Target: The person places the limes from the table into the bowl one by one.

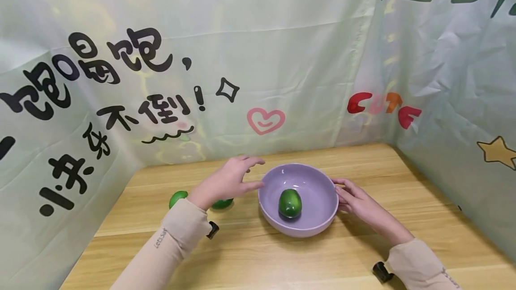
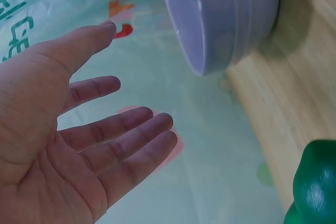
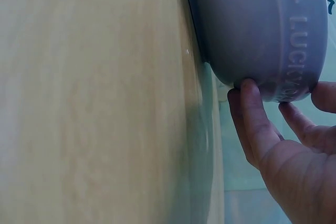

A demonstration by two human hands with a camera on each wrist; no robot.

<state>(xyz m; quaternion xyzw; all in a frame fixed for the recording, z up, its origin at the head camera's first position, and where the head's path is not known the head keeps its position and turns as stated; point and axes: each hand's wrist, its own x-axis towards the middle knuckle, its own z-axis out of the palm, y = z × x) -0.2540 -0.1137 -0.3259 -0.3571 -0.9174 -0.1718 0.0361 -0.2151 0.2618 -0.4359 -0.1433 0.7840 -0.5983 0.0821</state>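
Pale cloth (image 1: pixel 306 57) with black lettering (image 1: pixel 163 110) hangs behind and on both sides of my wooden table (image 1: pixel 282 263). Taking the bowl (image 1: pixel 317 202) as the centre of a clock, with twelve toward the back cloth, a pink heart (image 1: pixel 264 124) sits at eleven, some red and orange letters (image 1: pixel 393 101) between one and two, and a yellow star (image 1: pixel 497 152) farther out, between two and three. Purple and glossy, the bowl stands upright on the wood, and one green fruit (image 1: pixel 290 203) lies inside, a little toward eight o'clock. My right hand (image 1: pixel 359 201) is at three: its fingertips touch the outer wall, the thumb up by the rim, so I rest against the bowl rather than clamp it. Raised lettering (image 3: pixel 298 51) runs along the wall there. My left hand (image 1: pixel 230 178) hovers between nine and ten, fingers and thumb spread apart around nothing; seen from the left wrist, a gap lies between that thumb and the rim. Beyond the rim at nine o'clock, a second fruit (image 1: pixel 222 204) and a third fruit (image 1: pixel 177 197) lie on the table, partly hidden by my left hand and sleeve (image 1: pixel 183 225).
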